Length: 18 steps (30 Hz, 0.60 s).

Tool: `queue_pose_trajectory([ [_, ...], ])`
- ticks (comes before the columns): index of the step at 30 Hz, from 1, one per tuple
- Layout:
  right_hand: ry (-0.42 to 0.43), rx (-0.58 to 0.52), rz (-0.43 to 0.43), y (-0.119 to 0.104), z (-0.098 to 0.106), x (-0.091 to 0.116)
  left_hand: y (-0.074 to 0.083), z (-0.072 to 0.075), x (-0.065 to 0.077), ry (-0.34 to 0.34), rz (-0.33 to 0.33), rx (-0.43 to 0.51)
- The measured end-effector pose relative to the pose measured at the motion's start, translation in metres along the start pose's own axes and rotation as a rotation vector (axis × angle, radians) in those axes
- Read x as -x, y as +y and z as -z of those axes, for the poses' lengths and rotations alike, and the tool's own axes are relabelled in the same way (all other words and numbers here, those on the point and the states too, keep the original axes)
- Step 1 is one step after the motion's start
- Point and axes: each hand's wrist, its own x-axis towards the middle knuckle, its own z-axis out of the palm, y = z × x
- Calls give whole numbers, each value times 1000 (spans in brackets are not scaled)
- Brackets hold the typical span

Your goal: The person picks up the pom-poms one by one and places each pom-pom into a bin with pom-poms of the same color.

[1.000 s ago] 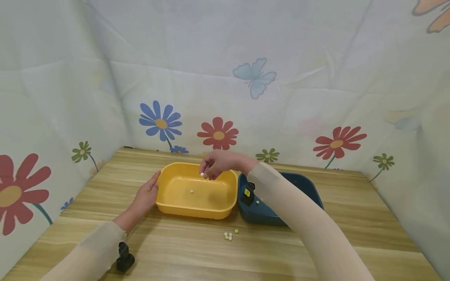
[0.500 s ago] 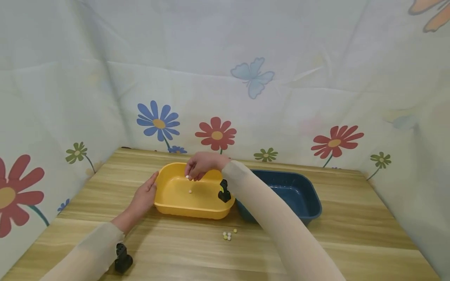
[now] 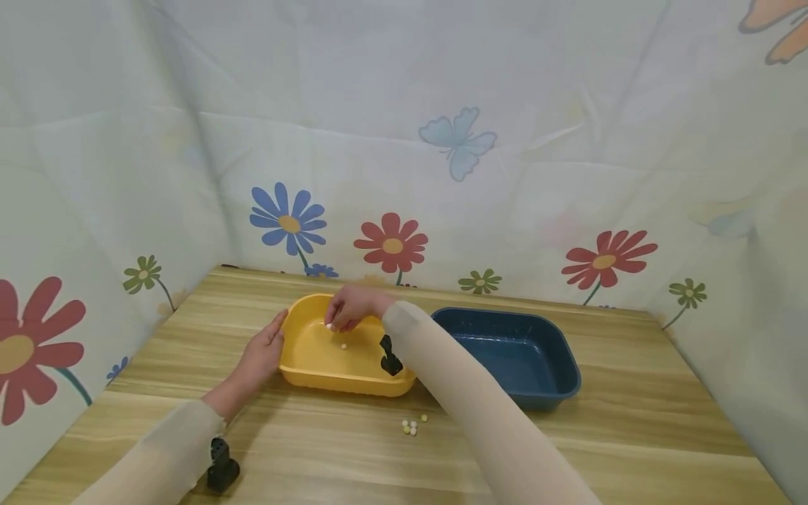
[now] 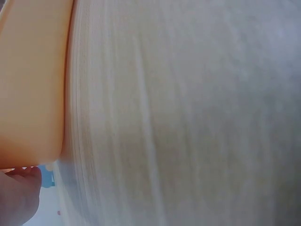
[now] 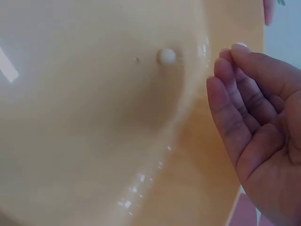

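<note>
My right hand [image 3: 355, 307] is over the yellow tub [image 3: 347, 383], pinching a small white ball [image 3: 329, 327] between thumb and fingertips. In the right wrist view, the thumb and index finger of the right hand [image 5: 263, 103] meet at the tip, and the other fingers bend loosely. Another small white ball [image 3: 344, 346] lies on the tub's floor. My left hand [image 3: 261, 348] rests along the tub's left side, fingers fairly straight against the wall. The left wrist view catches only part of that hand [image 4: 19, 195] beside the tub's outer wall [image 4: 33, 84].
A dark blue tub [image 3: 558, 393] stands to the right of the yellow one, partly behind my right sleeve [image 3: 467, 379]. Several small white and yellowish balls [image 3: 410, 427] lie on the wooden table [image 3: 328, 456] in front. A flowered cloth [image 3: 328, 154] hangs behind.
My right hand has moved left across the yellow tub and lowered toward its floor with the white ball. The left hand stays at the tub's side.
</note>
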Motion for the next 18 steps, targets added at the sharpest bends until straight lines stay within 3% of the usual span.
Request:
queue_pose_trajectory([
  [18,-49,-29,-13,3,-23,-8,5,-1,3,2,14,7],
])
